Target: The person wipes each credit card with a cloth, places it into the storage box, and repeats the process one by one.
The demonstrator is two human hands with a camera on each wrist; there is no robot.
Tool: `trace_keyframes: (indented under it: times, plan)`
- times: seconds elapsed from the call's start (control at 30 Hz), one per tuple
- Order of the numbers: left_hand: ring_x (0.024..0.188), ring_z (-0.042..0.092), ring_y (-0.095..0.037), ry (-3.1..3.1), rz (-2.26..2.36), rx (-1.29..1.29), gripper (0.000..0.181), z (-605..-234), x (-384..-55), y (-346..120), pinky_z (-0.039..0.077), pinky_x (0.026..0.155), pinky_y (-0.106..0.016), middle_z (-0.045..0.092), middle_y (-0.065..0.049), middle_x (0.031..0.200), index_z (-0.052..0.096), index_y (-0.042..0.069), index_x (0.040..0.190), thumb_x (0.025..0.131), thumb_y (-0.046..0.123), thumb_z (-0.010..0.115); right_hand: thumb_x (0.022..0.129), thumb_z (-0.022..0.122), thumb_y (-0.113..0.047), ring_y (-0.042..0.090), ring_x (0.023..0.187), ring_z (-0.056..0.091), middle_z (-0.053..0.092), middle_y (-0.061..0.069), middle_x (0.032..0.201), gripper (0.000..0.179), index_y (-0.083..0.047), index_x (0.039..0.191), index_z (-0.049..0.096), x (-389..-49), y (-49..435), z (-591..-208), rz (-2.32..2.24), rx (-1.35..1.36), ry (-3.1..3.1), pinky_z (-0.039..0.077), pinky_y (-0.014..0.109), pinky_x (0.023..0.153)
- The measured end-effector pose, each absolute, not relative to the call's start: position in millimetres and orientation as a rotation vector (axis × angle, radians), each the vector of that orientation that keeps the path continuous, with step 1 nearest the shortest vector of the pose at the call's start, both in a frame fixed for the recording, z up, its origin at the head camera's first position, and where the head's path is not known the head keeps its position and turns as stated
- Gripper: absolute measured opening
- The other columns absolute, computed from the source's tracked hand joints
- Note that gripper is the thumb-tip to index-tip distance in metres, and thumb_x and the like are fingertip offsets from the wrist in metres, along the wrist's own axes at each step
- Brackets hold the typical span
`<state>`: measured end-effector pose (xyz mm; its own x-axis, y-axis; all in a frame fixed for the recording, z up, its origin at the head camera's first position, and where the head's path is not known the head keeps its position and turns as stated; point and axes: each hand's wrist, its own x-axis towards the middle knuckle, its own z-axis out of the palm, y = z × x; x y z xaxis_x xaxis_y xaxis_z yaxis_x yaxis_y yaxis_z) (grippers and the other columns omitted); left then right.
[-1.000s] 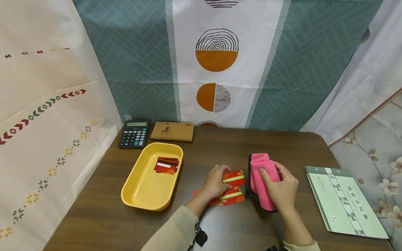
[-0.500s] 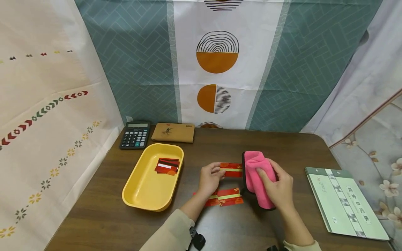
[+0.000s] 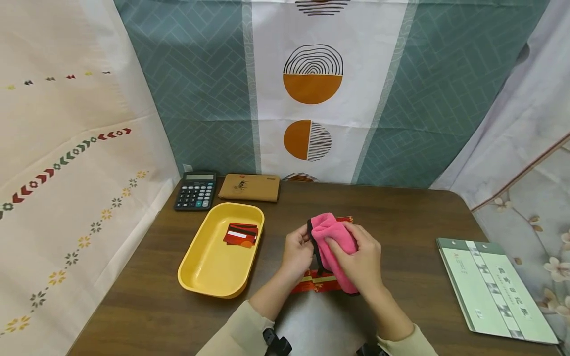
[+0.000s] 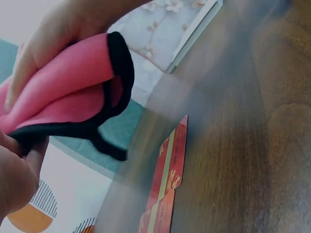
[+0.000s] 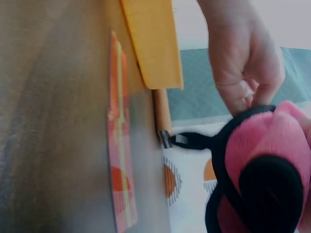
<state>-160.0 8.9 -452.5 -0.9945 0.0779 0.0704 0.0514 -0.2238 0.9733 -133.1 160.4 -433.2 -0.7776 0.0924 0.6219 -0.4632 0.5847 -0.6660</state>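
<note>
A folded pink cloth [image 3: 328, 232] with black edging is held over the middle of the table. My right hand [image 3: 362, 259] grips it from the right, thumb across its face. On its left side my left hand [image 3: 297, 253] pinches the black edge between thumb and fingers, which the left wrist view shows at the black rim [image 4: 53, 130]. A black strap [image 5: 192, 141] dangles from the edging. Under the cloth lie red-and-gold cards [image 3: 325, 286], partly hidden. The end of another red card [image 3: 345, 219] peeks out behind the cloth's top.
To the left stands a yellow tray [image 3: 189, 269] with red and black cards [image 3: 240, 234] in it. Behind it are a calculator [image 3: 196, 191] and a brown wallet-like case [image 3: 249, 188]. A green notebook [image 3: 494, 287] lies at the right, and fabric hangs round the table.
My right hand has carried the pink cloth left over the cards. My left hand, first at the upper red card, now pinches the cloth's edge.
</note>
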Motion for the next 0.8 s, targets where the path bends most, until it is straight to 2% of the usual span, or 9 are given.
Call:
trace_keyframes:
  times: [0.1,0.27,0.37,0.57,0.67,0.8]
  plan:
    - [0.105,0.068,-0.023,1.928,2.437,0.155,0.038,-450.8,-157.7,6.5,0.060,0.087,-0.035,0.069,-0.024,0.119,0.059,-0.009,0.133,0.098,-0.013,0.047,0.071,0.094,-0.017,0.018,0.077,0.065,0.072,0.007,0.098,0.048,-0.003,0.112,0.074,-133.6,160.7,-436.6,1.007,0.265,-2.153,0.054,0.021,0.064]
    - [0.107,0.069,-0.036,1.852,2.469,0.141,0.034,-449.5,-156.7,0.8,0.058,0.089,-0.045,0.065,-0.030,0.123,0.054,-0.014,0.135,0.101,-0.011,0.049,0.073,0.092,-0.014,0.024,0.076,0.066,0.073,0.013,0.097,0.044,0.000,0.111,0.073,-136.0,176.7,-439.6,0.987,0.148,-2.121,0.046,0.010,0.067]
    - [0.108,0.068,-0.039,1.851,2.474,0.129,0.036,-448.9,-156.8,-2.7,0.059,0.087,-0.043,0.063,-0.032,0.124,0.052,-0.014,0.137,0.101,-0.011,0.050,0.076,0.090,-0.013,0.026,0.076,0.065,0.073,0.014,0.097,0.042,0.000,0.112,0.073,-138.4,189.7,-440.7,1.006,0.056,-2.110,0.041,0.008,0.067]
    - [0.115,0.065,-0.038,1.899,2.468,0.029,0.040,-452.6,-161.3,-10.1,0.060,0.086,-0.037,0.060,-0.033,0.129,0.049,-0.015,0.140,0.100,-0.011,0.052,0.079,0.088,-0.014,0.020,0.079,0.062,0.073,0.013,0.098,0.040,-0.002,0.114,0.074,-139.6,200.4,-438.5,1.035,-0.007,-2.085,0.041,0.010,0.067]
    - [0.115,0.065,-0.037,1.904,2.473,-0.033,0.040,-455.3,-163.9,-11.3,0.059,0.087,-0.038,0.062,-0.031,0.128,0.050,-0.013,0.140,0.100,-0.010,0.052,0.078,0.088,-0.012,0.015,0.078,0.059,0.073,0.010,0.098,0.039,-0.004,0.114,0.074,-136.9,191.5,-433.1,1.105,0.056,-2.063,0.044,0.009,0.066]
    - [0.111,0.067,-0.030,1.935,2.455,0.037,0.037,-458.7,-164.5,-7.5,0.059,0.090,-0.040,0.065,-0.029,0.123,0.053,-0.012,0.137,0.101,-0.009,0.051,0.076,0.090,-0.011,0.014,0.076,0.059,0.073,0.005,0.099,0.041,-0.008,0.114,0.075,-132.1,168.3,-427.9,1.254,0.179,-2.069,0.048,0.013,0.063]
